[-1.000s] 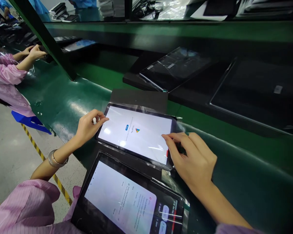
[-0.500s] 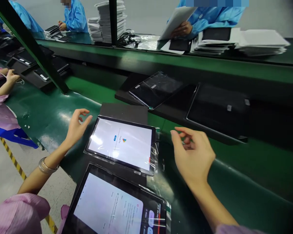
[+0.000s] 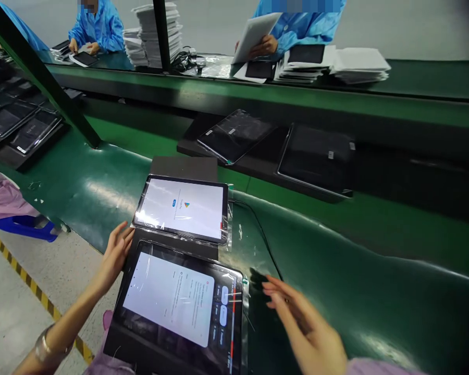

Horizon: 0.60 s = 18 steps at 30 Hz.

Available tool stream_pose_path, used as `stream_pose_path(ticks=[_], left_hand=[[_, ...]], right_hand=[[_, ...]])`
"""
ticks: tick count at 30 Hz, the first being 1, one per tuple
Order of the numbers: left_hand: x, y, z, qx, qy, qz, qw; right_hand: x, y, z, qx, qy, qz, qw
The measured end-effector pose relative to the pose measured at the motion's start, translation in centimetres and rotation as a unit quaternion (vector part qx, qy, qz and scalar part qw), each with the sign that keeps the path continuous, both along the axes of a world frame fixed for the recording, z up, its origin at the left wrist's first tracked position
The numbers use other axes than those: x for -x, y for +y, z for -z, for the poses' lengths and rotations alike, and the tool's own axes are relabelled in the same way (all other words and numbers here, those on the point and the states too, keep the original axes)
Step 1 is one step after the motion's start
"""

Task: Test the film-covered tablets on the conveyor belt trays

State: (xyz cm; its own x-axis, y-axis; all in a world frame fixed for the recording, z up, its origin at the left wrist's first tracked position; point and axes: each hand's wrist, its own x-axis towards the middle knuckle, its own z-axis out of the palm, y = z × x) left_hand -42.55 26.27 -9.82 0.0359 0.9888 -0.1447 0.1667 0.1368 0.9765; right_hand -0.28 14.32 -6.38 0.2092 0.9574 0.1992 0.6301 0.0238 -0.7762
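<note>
Two lit tablets in clear plastic film lie on black pads on the green bench. The far tablet (image 3: 182, 207) shows a white screen with a small logo. The near tablet (image 3: 180, 302) shows text and buttons. My left hand (image 3: 115, 255) rests open against the near tablet's upper left corner. To the right of that tablet my right hand (image 3: 305, 325) hovers over the bench, fingers stretched out and empty, not touching it.
Two dark tablets (image 3: 234, 134) (image 3: 316, 156) lie on the lower black belt beyond. More dark tablets (image 3: 19, 125) sit at far left. A slanted green post (image 3: 42, 78) crosses the left. People in blue coats (image 3: 297, 21) work behind a raised ledge with stacked white trays (image 3: 148, 31).
Both hands have pulled back from the far tablet toward me. The left now touches the near tablet's corner; the right has dropped beside the near tablet. The view has tilted up.
</note>
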Motion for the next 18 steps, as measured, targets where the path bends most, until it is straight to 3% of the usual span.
stream_pose_path(ticks=[3, 6, 9, 12, 16, 18], left_hand=[[0.4, -3.8, -0.4, -0.016, 0.033, 0.026, 0.999], [0.3, -4.6, -1.6, -0.051, 0.091, 0.002, 0.995], [-0.5, -3.9, -2.7, -0.089, 0.149, -0.001, 0.985], [-1.3, -3.1, -3.7, -0.13, 0.164, 0.013, 0.978], [-2.6, -1.3, -5.6, -0.184, 0.207, 0.043, 0.96], [-4.1, 0.0, -7.0, -0.227, 0.276, 0.094, 0.929]], right_hand=[[1.8, -2.9, 0.9, 0.035, 0.012, -0.009, 0.999], [3.3, -4.1, 0.2, -0.016, -0.056, -0.045, 0.997], [4.3, -4.7, -0.6, -0.078, -0.096, -0.138, 0.983], [4.9, -5.2, -0.8, -0.092, -0.12, -0.207, 0.967], [4.9, -5.3, -1.0, -0.098, -0.135, -0.221, 0.961], [4.3, -4.8, -1.3, -0.114, -0.107, -0.19, 0.969]])
